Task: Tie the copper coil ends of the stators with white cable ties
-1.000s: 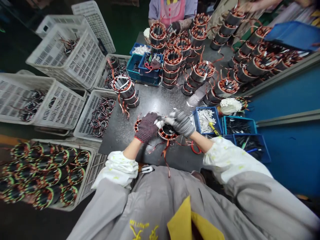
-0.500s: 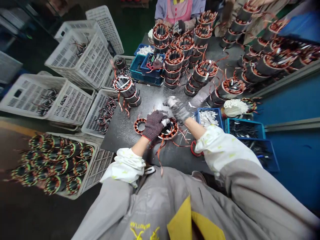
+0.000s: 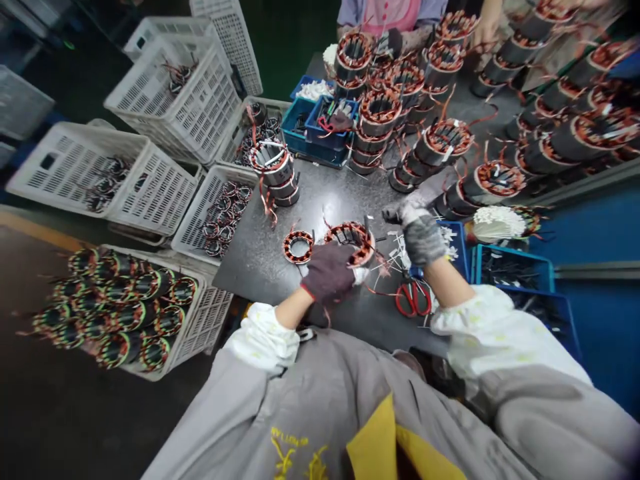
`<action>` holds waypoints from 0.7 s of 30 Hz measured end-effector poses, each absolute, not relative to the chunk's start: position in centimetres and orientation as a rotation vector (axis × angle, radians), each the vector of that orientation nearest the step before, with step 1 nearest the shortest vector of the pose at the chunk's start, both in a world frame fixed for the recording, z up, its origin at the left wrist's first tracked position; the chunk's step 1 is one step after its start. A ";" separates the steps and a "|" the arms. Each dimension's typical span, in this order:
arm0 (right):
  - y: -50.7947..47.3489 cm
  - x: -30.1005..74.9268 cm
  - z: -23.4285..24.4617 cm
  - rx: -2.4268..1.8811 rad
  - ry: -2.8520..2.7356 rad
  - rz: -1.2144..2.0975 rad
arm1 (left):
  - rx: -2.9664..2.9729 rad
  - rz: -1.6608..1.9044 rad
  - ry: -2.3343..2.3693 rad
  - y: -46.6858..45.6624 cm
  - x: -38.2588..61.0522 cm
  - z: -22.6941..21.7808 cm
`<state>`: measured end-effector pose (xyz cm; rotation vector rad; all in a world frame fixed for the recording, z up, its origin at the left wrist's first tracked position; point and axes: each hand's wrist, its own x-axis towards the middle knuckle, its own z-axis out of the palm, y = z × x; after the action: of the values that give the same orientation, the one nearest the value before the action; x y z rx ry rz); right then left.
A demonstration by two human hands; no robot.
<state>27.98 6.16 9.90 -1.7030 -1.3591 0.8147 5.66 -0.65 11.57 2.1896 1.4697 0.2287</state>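
My left hand (image 3: 330,272), in a dark knit glove, rests curled on the near rim of a copper-wound stator (image 3: 351,238) on the grey table (image 3: 260,250). My right hand (image 3: 419,230), in a grey glove, is lifted to the right of that stator with its fingers closed; what they pinch is too small to make out. A smaller copper-wound ring (image 3: 299,246) lies just left of the stator. Red-handled scissors (image 3: 413,297) lie on the table below my right wrist. Thin white strips (image 3: 397,245) are scattered between my hands.
Stacks of wound stators (image 3: 379,110) crowd the far and right table. Blue bins (image 3: 510,267) stand at the right, more blue bins (image 3: 320,127) at the back. White crates (image 3: 150,180) with stators stand left of the table. Another person (image 3: 395,13) works at the far side.
My right hand has pulled away from the stator and risen to the right. My left hand has shifted from the stator's top to its near rim. The camera has swung left.
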 end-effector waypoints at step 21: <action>3.1 26.7 9.4 -1.247 -2.982 0.588 | 1.915 0.208 1.584 0.9 6.8 9.0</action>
<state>26.70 3.15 9.37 -1.2472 -2.9816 0.5881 6.83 0.90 9.01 1.9146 1.5842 0.2076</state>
